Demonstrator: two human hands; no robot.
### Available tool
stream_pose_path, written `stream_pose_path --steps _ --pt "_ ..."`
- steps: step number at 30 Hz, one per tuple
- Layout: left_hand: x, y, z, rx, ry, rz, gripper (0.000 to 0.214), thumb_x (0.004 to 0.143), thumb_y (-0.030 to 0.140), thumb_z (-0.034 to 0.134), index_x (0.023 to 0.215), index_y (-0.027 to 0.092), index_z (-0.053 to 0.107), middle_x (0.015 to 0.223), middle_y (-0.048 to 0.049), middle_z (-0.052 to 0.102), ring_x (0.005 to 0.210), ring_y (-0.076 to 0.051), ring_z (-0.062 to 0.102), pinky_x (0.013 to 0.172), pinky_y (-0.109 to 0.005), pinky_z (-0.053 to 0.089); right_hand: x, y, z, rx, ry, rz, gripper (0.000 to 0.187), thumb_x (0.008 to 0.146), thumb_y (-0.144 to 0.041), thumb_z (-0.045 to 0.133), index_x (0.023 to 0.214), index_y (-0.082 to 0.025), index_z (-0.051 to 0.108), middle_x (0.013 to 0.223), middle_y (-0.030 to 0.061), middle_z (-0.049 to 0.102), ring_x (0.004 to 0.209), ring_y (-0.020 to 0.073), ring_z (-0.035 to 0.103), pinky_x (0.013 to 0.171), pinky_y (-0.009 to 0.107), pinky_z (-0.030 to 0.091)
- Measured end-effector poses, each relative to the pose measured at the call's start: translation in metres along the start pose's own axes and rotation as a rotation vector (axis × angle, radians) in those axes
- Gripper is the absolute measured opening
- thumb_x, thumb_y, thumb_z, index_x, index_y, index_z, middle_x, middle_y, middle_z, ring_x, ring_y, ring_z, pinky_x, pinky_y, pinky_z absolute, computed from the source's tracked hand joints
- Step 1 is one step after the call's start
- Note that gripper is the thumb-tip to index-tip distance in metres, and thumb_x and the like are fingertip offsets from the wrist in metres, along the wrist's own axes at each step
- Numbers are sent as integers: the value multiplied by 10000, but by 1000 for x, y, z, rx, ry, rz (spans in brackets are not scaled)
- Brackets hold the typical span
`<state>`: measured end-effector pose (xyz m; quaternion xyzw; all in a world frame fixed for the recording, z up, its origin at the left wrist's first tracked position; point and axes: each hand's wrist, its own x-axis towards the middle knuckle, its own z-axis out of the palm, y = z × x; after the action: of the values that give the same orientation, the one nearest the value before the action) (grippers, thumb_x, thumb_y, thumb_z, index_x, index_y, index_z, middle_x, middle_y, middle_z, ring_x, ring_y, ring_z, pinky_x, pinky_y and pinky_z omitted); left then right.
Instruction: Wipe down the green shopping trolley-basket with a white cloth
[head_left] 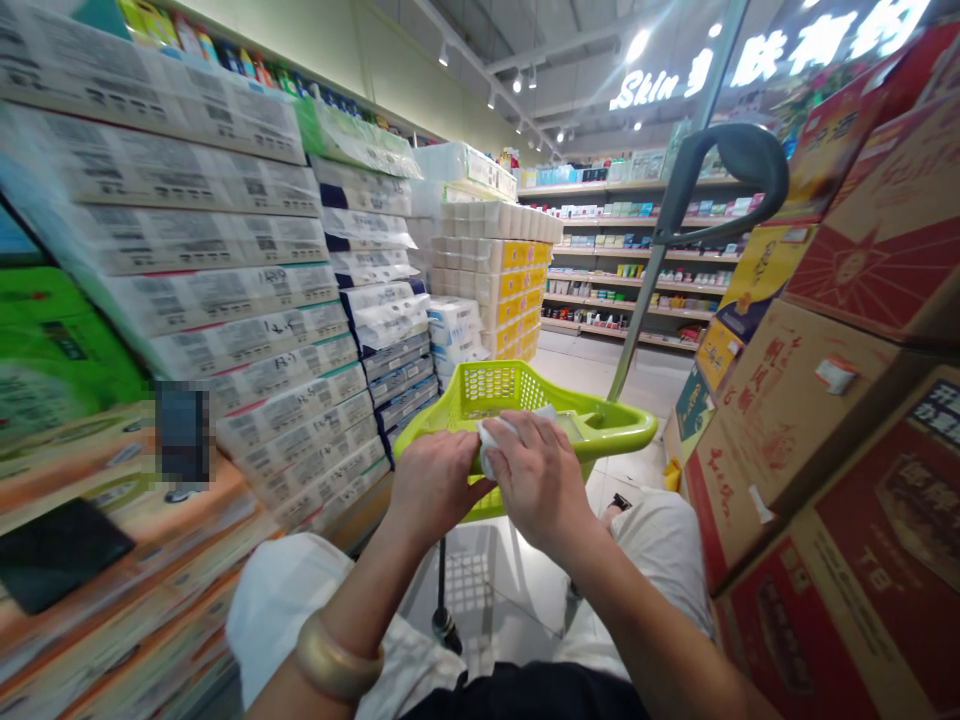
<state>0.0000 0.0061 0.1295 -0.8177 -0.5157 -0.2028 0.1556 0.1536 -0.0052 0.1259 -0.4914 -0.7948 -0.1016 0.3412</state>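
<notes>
A lime-green wheeled shopping basket (630,432) stands between my knees, its near rim under my hands. My left hand (441,482) is closed round that rim, thumb towards the middle. Just beside it, my right hand (541,478) presses a crumpled white wipe (491,455) against the rim; whether it is paper or cloth I cannot tell. Part of the wipe is hidden under the fingers. A long grey pull handle (649,280) rises at a slant from the basket's right side.
Wrapped paper packs (247,240) are piled high on the left. A phone (181,432) and a dark flat object (64,552) lie on orange packs there. Red and brown cartons (847,420) stand close on the right. Stocked shelves (622,245) line the back.
</notes>
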Motion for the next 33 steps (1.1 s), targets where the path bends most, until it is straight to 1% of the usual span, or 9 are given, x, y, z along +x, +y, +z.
stream_pose_path --steps 3,7,10,14,17,24,26,30,33 --pt "0 -2 0 -12 9 5 286 799 474 611 846 192 615 822 -57 702 774 -241 635 653 -330 402 3 16 -7 -3 -22 22 350 981 -343 375 1258 -246 566 1270 64 582 1168 205 491 1035 357 331" --pt "-2 -1 0 -28 33 -7 340 771 530 636 839 197 619 810 -57 700 768 -236 630 651 -321 402 3 37 -18 -97 -49 141 380 997 -343 322 1253 -221 575 1255 85 597 1156 225 507 1004 376 342" --pt "-2 1 0 -17 36 -17 341 772 531 631 861 202 622 814 -55 700 768 -225 626 649 -311 402 7 29 -20 -117 -86 121 354 990 -330 348 1231 -231 587 1198 85 620 1116 220 527 976 362 354" --pt "-1 2 0 19 25 -21 268 779 462 627 831 199 611 773 -52 686 746 -219 622 639 -309 402 17 1 -17 -75 -129 -26 299 985 -327 369 1136 -256 616 1113 59 640 1068 199 545 965 342 356" --pt "-1 1 -2 31 26 -9 268 788 464 616 801 196 603 740 -53 674 734 -222 620 631 -313 402 24 0 -18 -49 -187 -54 287 986 -332 362 1078 -262 625 1089 36 647 1055 191 558 957 334 359" --pt "-2 -1 -2 57 33 14 351 766 550 637 832 207 604 763 -47 686 743 -227 626 625 -312 393 31 39 -32 -190 -318 193 410 998 -360 271 1016 -196 647 1007 100 664 940 239 603 813 363 403" --pt "-2 1 -1 63 36 10 361 773 563 625 835 207 604 766 -47 686 739 -231 627 619 -318 390 31 31 -32 -215 -300 169 404 996 -350 270 1006 -199 645 993 101 663 922 243 599 818 381 400" --pt "-2 3 0 67 22 -4 299 791 500 621 809 203 602 755 -45 682 730 -229 626 615 -322 388 30 1 -24 -152 -251 0 323 992 -328 315 1074 -242 616 1007 62 657 963 214 582 905 386 385" --pt "-2 1 -1 69 23 -6 284 804 482 605 802 198 604 747 -48 676 726 -224 620 616 -317 387 32 -1 -21 -100 -266 -51 306 990 -332 334 1097 -241 606 1046 56 651 1021 202 577 934 355 381"
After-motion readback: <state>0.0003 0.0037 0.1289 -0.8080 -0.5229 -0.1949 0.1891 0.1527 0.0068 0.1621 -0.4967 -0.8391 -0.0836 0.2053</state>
